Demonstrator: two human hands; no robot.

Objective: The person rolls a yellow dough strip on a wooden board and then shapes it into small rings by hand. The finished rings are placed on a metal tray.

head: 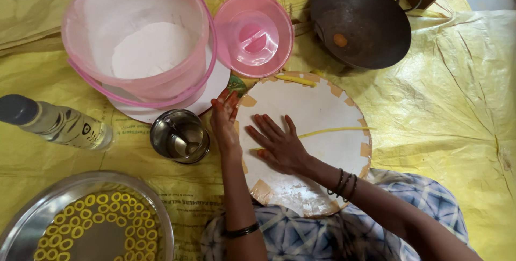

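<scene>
Dough strand (328,130): one thin yellow rope, lying across the round white board (317,105), its near end under the right palm.
Right hand (277,144): flat, fingers spread, pressing on the strand; gripping nothing.
Left hand (226,118): fingers straight and together, resting at the board's left edge; holding nothing.
Second strand (295,80): one short yellow piece at the board's far edge.
Steel cup (180,136): one, just left of the left hand.
Pink bucket (137,35): one, holding white flour; its lid (253,34) lies beside it.
Dark pan (360,22): one, beyond the board.
Bottle (54,124): one, lying at far left.
Steel tray (88,220): one, with many yellow dough rings (97,218).
</scene>
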